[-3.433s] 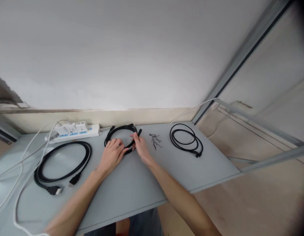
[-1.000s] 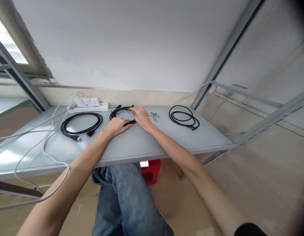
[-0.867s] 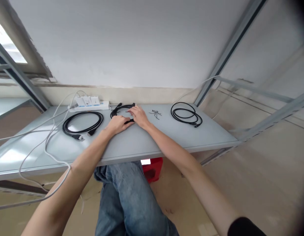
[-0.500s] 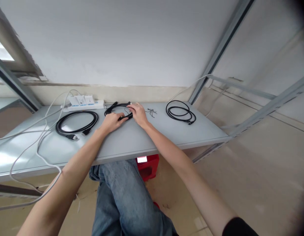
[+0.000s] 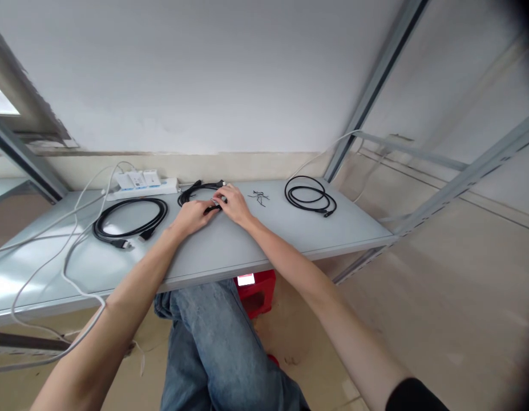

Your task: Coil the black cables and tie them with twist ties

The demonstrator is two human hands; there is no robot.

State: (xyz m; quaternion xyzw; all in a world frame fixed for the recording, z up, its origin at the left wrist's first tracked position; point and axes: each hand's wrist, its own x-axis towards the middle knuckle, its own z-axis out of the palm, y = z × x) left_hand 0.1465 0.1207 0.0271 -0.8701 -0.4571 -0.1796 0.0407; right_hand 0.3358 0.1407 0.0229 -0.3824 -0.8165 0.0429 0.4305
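Note:
A coiled black cable [image 5: 186, 195] lies on the grey tabletop between my hands and the wall. My left hand [image 5: 193, 217] grips the near side of this coil, with its fingers closed around the black strands. Over the coil's right side is my right hand [image 5: 232, 203], its thumb and fingertips pinched together close to the left fingertips. Whatever thin thing sits in that pinch is too small to make out. Several short black twist ties [image 5: 259, 197] lie loose just right of my right hand.
Another coiled black cable [image 5: 163, 214] with exposed plugs lies to the left, and a third black coil [image 5: 309, 209] to the right. A white power strip [image 5: 164, 187] with adapters stands by the wall. White cords [image 5: 67, 264] drape over the left table edge. A red stool [image 5: 264, 292] stands below.
My right hand has shifted slightly left and nearer, bringing its fingertips together beside my left hand. The whole view has moved a little. The other coils lie as before.

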